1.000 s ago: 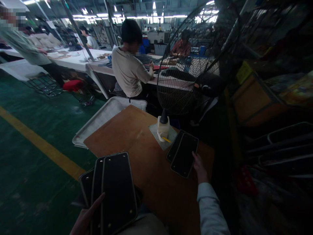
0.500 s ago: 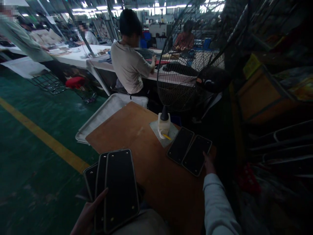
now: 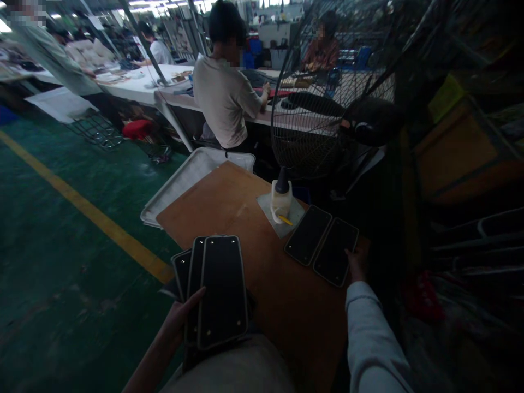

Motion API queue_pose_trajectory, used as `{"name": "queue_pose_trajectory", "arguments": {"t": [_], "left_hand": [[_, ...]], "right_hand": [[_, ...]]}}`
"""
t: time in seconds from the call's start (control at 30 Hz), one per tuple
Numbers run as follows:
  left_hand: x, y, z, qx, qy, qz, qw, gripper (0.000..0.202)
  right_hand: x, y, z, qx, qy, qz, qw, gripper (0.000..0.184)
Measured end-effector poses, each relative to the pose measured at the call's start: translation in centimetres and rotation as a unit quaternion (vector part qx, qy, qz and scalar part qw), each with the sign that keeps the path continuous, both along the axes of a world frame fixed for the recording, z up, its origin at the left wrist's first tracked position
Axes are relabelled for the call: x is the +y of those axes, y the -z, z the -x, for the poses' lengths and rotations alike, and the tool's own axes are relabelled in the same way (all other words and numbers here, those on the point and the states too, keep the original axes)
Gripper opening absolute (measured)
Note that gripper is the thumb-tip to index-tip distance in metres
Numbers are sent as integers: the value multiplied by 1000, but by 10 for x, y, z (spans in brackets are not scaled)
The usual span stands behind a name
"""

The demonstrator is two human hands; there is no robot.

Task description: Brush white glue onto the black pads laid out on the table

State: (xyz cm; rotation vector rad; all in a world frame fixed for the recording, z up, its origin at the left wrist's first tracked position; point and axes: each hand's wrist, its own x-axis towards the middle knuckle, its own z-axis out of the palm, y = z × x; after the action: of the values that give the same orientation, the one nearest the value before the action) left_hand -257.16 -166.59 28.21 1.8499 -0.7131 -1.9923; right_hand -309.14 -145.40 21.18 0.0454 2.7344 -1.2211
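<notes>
My left hand (image 3: 180,322) grips a fanned stack of dark rectangular panels (image 3: 221,289) with pale rims, thumb across the top one, held above the near edge of a brown wooden table (image 3: 229,207). Two more dark panels lie flat side by side on the table at the right, one (image 3: 308,234) nearer the bottle and one (image 3: 335,252) at the table's right edge. My right hand (image 3: 357,263), in a pale sleeve, touches the near right edge of that outer panel; its fingers are mostly hidden. A small white bottle (image 3: 280,200) with a dark cap stands on a grey pad behind the panels.
A large wire-caged fan (image 3: 327,103) stands behind the table. Pale trays (image 3: 184,177) lie at the table's far left corner. A person in a beige shirt (image 3: 225,98) sits at a long white bench; other people work beyond. Green floor with a yellow line (image 3: 82,207) lies left; dark racks right.
My right hand slid the upper panel off the other to the right, so the two now lie side by side. The camera view shifted; the left hand still holds its stack.
</notes>
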Motion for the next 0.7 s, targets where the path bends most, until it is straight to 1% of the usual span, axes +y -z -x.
{"name": "queue_pose_trajectory", "arguments": {"t": [0.07,0.1,0.13,0.2,0.27,0.3,0.37,0.4,0.43,0.5,0.6,0.7], "left_hand": [[0,2,3,27,8,1,1000,50],[0,3,5,43,11,8,999,52],[-1,4,8,58,17,15,998,53],[-1,6,14,82,35,23,996,55],[0,8,20,91,54,26,994,57],[1,9,24,94,64,31,993,57],[3,10,29,99,81,46,991,58],[4,10,32,105,90,52,989,57],[5,11,33,115,98,55,987,56],[4,11,35,130,102,49,985,55],[1,13,34,115,110,20,987,53],[-4,18,30,90,136,-4,987,50]], "right_hand": [[-14,-7,-18,-22,0,10,1000,48],[-24,-9,-34,-40,-12,25,999,51],[-36,-10,-56,-62,-32,45,997,52],[-61,-11,-115,-140,-108,96,979,47],[-84,-11,-187,-223,-198,148,943,41],[-93,-11,-222,-249,-230,168,926,41],[-105,-10,-282,-280,-270,196,900,45],[-107,-9,-303,-289,-272,209,893,48],[-107,-8,-318,-298,-253,230,891,48],[-100,-6,-331,-300,-214,250,896,47],[-77,-3,-328,-283,-163,246,913,46],[-38,-1,-324,-268,-114,239,927,49]]}}
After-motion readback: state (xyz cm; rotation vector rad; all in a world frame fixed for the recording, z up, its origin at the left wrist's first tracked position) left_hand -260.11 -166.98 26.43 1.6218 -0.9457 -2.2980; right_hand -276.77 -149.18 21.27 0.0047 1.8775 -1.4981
